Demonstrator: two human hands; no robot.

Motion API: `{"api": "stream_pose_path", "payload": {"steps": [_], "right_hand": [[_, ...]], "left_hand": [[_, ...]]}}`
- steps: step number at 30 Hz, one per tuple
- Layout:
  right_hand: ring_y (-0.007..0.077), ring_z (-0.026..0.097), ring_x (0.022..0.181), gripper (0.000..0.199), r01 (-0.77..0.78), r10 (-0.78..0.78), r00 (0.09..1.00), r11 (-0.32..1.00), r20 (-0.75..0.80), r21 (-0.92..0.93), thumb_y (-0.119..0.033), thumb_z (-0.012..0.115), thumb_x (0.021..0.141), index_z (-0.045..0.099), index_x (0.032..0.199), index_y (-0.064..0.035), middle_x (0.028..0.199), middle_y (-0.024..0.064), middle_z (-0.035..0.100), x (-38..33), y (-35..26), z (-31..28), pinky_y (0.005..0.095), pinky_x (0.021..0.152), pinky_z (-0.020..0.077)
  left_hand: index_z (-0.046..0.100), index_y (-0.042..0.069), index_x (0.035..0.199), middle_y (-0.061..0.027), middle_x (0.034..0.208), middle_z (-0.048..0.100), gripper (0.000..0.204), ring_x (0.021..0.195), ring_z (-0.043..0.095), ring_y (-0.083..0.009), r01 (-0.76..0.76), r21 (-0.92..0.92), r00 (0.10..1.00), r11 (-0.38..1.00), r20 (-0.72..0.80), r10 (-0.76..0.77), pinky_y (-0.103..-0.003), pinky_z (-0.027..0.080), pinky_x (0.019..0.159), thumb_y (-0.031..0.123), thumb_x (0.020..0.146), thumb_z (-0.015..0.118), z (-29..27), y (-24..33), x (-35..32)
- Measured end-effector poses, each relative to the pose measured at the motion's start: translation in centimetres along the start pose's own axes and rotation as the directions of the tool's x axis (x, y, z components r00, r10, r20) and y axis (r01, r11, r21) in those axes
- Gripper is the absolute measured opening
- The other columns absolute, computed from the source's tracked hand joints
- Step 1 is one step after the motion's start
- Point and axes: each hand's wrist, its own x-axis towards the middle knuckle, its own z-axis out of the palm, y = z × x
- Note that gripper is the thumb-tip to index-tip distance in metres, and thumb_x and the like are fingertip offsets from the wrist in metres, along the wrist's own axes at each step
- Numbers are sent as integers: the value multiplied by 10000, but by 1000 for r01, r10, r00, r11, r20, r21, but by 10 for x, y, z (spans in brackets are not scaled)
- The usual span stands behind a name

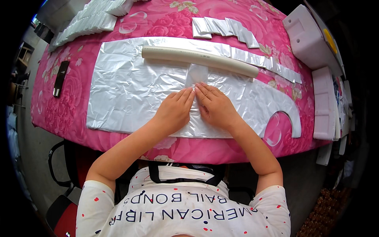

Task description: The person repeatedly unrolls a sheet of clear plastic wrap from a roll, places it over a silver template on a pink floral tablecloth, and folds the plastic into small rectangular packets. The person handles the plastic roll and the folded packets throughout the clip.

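Note:
A stack of thin white plastic bags (118, 87) lies flat across the table, with a curved handle cut-out at its right end. On top of the stack, a narrow folded plastic bag (196, 74) runs from under a cream-coloured pipe (197, 59) toward me. My left hand (175, 107) and my right hand (215, 104) meet at the near part of this folded bag. Their fingertips are pressed together over its two sides, and the fingers are closed on it. The right thumb is tucked beneath the fingers. What lies under the palms is hidden.
A pink flowered cloth (154, 146) covers the table. Folded bags (225, 29) lie in an overlapping row at the back, and more bags (92, 21) are heaped back left. A dark flat bar (60, 79) rests at left. White foam boxes (304, 39) stand at right.

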Motion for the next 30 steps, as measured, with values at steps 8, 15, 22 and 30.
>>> {"api": "stream_pose_path", "payload": {"steps": [8, 15, 22, 30], "right_hand": [[279, 527, 1097, 492, 25, -32, 999, 989, 44, 146, 43, 550, 640, 571, 1127, -24, 1186, 110, 567, -2, 10, -14, 365, 930, 437], [231, 595, 908, 376, 120, -110, 992, 969, -58, 215, 48, 634, 624, 645, 984, -63, 1021, 39, 636, -31, -19, -4, 316, 771, 506], [236, 593, 761, 165, -138, 160, 986, 946, -53, 293, -36, 642, 729, 665, 892, -53, 845, 53, 649, -30, -18, -6, 315, 673, 490], [141, 596, 520, 220, -734, 662, 663, 485, 349, 476, -181, 588, 836, 665, 811, 24, 596, 96, 616, 2, -12, -15, 279, 529, 450]], "left_hand": [[569, -31, 1074, -145, 1085, 608, 374, 963, 610, -251, -82, -96, 997, 992, 4, 83, -354, 478, 830, 50, 709, 593, -7, -4, 4], [529, 27, 1189, -94, 1155, 591, 555, 1058, 568, -258, -162, -358, 985, 919, -9, 170, -419, 414, 944, 131, 663, 672, -17, 6, -43], [509, 43, 1214, -113, 1014, 632, 528, 906, 621, -250, 217, -594, 975, 775, 161, -150, -354, 459, 811, 106, 716, 671, -26, 6, -30], [328, -88, 1319, -130, 674, 627, 655, 623, 621, -263, 617, -590, 778, 521, 358, -516, -346, 480, 602, 138, 788, 638, -18, -5, 13]]}}
